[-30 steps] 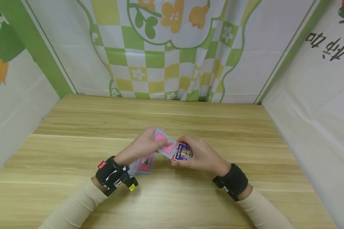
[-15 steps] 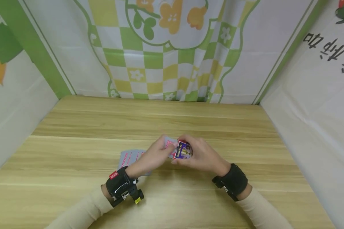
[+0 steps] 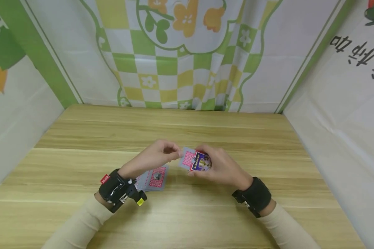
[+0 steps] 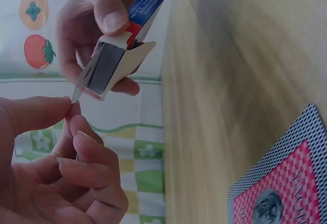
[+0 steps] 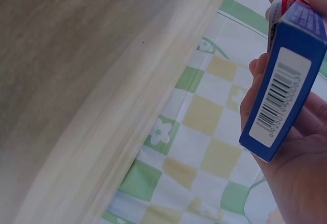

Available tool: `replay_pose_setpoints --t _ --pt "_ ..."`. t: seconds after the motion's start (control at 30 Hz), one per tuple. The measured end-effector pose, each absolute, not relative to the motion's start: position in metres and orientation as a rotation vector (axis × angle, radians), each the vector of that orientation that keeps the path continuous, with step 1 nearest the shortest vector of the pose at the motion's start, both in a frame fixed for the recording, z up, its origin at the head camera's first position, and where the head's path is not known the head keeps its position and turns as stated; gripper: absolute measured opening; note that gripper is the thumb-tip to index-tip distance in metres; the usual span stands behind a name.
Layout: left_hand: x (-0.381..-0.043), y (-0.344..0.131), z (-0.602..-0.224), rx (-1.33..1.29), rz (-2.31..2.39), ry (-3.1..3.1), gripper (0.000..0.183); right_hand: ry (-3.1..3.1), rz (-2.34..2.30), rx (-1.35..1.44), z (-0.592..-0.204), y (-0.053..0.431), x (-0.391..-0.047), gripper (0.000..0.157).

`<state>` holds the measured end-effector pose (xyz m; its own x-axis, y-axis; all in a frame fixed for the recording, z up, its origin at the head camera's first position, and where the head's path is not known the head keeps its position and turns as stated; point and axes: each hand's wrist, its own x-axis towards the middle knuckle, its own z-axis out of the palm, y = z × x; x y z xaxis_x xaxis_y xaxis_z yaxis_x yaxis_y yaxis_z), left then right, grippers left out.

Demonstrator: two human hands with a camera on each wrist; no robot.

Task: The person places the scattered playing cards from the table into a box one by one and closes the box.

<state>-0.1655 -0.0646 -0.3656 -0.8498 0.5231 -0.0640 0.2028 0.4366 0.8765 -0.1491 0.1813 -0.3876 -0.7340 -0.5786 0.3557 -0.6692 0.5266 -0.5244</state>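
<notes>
My right hand (image 3: 221,167) grips a blue and red playing card box (image 3: 202,162), its end flaps open toward the left. Dark, tightly packed contents show inside the box mouth (image 4: 106,66) in the left wrist view. A red-backed playing card (image 3: 188,159) sticks out at the box's left end. The thumb and index finger of my left hand (image 3: 152,155) pinch its outer edge. Below the left hand, several red-backed cards (image 3: 157,178) lie overlapping on the table, partly hidden by the wrist. In the right wrist view, a barcode (image 5: 280,96) shows on the box's blue end.
The wooden table (image 3: 187,214) spans the whole lower view. A green and yellow checked curtain (image 3: 187,69) hangs behind its far edge, with white printed cloth walls (image 3: 339,114) on both sides. Each wrist wears a black camera strap (image 3: 258,197).
The left hand first had a card beside the box, then came in close against it, and has now drawn back left to the card's edge. The right hand and box have barely moved.
</notes>
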Motion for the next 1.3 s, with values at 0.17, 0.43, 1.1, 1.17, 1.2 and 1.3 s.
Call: replay_pose_setpoints --t 0.17,0.43,1.1,1.17,1.2,1.3 --pt "-0.163 -0.057 -0.373 0.637 1.353 2.345 0.014 -2.612 0.982 1.097 -0.388 0.179 -0.147 0.064" --pt "-0.160 -0.053 -0.380 0.701 1.314 2.329 0.029 -2.622 1.055 1.120 -0.388 0.174 -0.143 0.063" --pt "-0.183 -0.096 -0.383 0.849 0.241 2.642 0.070 -2.665 1.006 1.067 -0.386 0.179 -0.144 0.062" --pt "-0.183 -0.096 -0.384 0.840 0.228 2.634 0.070 -2.657 1.013 1.080 -0.386 0.178 -0.144 0.062" --pt "-0.183 -0.097 -0.385 0.842 0.231 2.635 0.070 -2.654 1.018 1.084 -0.386 0.178 -0.144 0.062" --pt "-0.182 -0.097 -0.385 0.854 0.226 2.640 0.070 -2.639 1.035 1.102 -0.388 0.178 -0.144 0.061"
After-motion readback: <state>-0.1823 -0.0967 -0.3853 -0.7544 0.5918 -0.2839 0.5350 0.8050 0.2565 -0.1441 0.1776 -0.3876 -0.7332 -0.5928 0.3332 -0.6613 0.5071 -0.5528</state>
